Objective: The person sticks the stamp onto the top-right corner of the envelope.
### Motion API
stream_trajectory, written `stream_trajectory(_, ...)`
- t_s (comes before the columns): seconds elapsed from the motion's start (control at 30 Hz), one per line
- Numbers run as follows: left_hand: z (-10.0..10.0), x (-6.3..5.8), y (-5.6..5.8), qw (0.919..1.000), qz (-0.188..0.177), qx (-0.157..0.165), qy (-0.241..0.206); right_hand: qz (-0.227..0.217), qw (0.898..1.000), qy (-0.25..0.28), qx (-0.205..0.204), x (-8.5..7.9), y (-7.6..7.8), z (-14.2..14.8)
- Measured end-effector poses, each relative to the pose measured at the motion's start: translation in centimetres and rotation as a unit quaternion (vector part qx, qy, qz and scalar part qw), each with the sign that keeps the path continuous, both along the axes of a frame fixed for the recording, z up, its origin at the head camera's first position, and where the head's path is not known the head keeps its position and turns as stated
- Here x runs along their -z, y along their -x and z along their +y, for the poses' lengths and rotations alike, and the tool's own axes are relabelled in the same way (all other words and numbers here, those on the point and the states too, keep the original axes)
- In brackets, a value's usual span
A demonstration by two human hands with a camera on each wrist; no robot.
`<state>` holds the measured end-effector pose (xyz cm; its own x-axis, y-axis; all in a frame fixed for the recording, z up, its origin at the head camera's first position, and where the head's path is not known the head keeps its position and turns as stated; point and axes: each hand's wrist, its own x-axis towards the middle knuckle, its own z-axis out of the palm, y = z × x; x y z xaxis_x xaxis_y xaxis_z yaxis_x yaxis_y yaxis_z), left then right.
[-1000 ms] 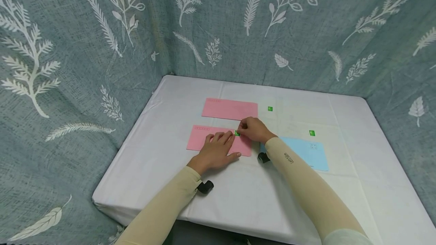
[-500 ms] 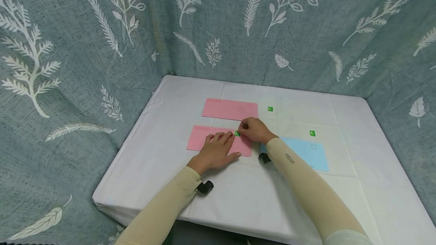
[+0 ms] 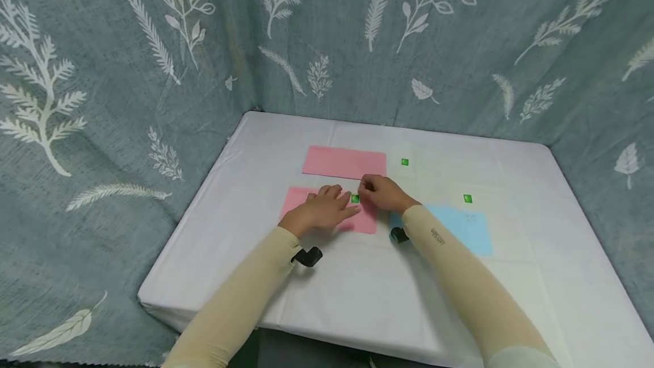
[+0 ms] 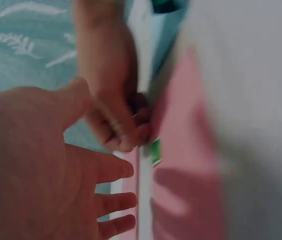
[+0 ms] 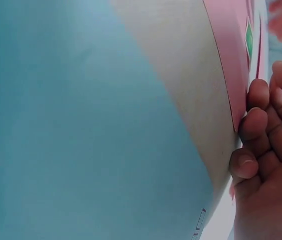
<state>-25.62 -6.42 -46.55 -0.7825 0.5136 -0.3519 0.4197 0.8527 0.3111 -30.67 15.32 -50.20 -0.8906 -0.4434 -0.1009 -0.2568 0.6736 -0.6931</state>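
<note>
My left hand (image 3: pixel 321 210) is raised slightly over the near pink envelope (image 3: pixel 365 223), fingers spread and empty. A small green stamp (image 3: pixel 355 199) with a white edge lies on that envelope, right by the left fingertips. My right hand (image 3: pixel 384 193) is at the envelope's upper right corner, its fingers curled and the thumb close to the index finger. In the right wrist view the same stamp (image 5: pixel 249 41) sits apart from the right fingers, and nothing shows between them. The left wrist view has the stamp (image 4: pixel 155 152) just beyond the right fingertips.
Another pink envelope (image 3: pixel 343 162) lies behind the near one. A blue envelope (image 3: pixel 462 231) is partly under the right forearm. Two more green squares, one at the back (image 3: pixel 405 162) and one at the right (image 3: pixel 467 199), lie on the white tablecloth (image 3: pixel 225 243). A patterned curtain (image 3: pixel 337 72) surrounds the table.
My left hand has lifted off the near pink envelope and shifted a little away from the table's front edge. My right hand has drawn slightly right from the stamp, which stays on the envelope.
</note>
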Motion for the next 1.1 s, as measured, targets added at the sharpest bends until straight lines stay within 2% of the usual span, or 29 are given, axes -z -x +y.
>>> stream_trajectory(0.1, 0.0, -0.4, 1.9, 0.9997, 0.01, -0.01, -0.02, 0.005, 1.0, 0.006, -0.004, 0.5, -0.1, -0.1)
stream_trajectory(0.23, 0.3, 0.8, 4.5, 0.9992, 0.018, 0.001, -0.037, -0.005, 1.0, 0.016, -0.015, 1.1, -0.7, -0.1)
stream_trajectory(0.3, 0.3, 1.6, 5.4, 0.9994, 0.018, 0.012, -0.027, -0.015, 0.999, 0.019, -0.024, 1.2, -1.0, -0.2)
stream_trajectory(0.4, 0.4, 2.0, 6.3, 0.9995, 0.022, 0.022, -0.011, -0.022, 0.999, 0.025, -0.025, 1.1, -1.0, -0.2)
stream_trajectory(0.57, 0.8, 1.2, 6.7, 0.9991, 0.03, 0.027, -0.012, -0.021, 0.999, 0.03, -0.009, 0.5, -0.5, 0.0)
stream_trajectory(0.6, 0.8, 1.4, 6.8, 0.9991, 0.031, 0.026, -0.009, -0.022, 0.999, 0.029, -0.008, 0.4, -0.4, 0.0)
stream_trajectory(0.83, 0.8, 1.0, 5.8, 0.9988, 0.037, 0.028, 0.012, -0.02, 0.999, 0.035, -0.008, 0.6, -0.3, 0.5)
stream_trajectory(1.1, 1.0, 1.5, 5.4, 0.998, 0.055, 0.025, 0.021, -0.021, 0.999, 0.044, 0.005, -0.1, -0.5, 0.7)
